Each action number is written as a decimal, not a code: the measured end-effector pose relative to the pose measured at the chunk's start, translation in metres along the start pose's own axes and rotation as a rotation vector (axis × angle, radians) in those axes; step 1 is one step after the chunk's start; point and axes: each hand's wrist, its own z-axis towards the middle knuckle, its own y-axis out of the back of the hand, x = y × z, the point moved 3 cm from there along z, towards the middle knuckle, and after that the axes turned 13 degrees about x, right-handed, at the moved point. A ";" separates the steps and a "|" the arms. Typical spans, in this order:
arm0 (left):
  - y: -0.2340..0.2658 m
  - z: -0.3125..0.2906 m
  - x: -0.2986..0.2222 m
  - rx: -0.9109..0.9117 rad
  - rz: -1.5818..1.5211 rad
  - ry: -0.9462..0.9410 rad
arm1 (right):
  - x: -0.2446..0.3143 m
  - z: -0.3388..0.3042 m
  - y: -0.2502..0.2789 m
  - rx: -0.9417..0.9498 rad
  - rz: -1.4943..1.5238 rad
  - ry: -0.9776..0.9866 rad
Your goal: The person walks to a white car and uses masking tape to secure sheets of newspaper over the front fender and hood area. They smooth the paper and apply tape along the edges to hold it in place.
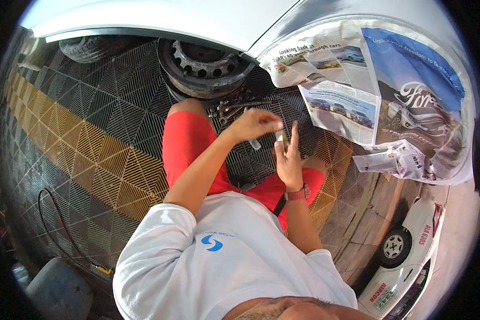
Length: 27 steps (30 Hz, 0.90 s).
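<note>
My left hand is in front of my lap, its fingers curled and pinched, slightly blurred at the tips. Whatever is between those fingertips is too small to make out. Close beside it, my right hand is raised, a watch on the wrist. Between its thumb and fingers is a small, flat, pale and yellowish piece, whose kind I cannot tell. A small whitish object shows just below my left hand. Dark metal parts lie on the floor mat beyond my left hand.
A steel wheel lies ahead, beside a white car's body. A second tire is farther left. Newspaper sheets cover the panel at right. Black-and-yellow grid mats floor the area. A hose lies at left; another white vehicle stands at right.
</note>
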 end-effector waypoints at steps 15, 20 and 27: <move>0.032 0.017 0.002 -0.801 -0.237 -0.178 | 0.037 0.017 0.014 -0.282 -0.364 0.211; 0.064 0.053 0.002 -0.821 -0.757 -0.286 | 0.013 -0.007 0.031 -0.402 -0.073 0.104; 0.059 0.090 0.000 -0.885 -0.901 -0.265 | -0.040 -0.063 0.076 -0.598 -0.164 -0.078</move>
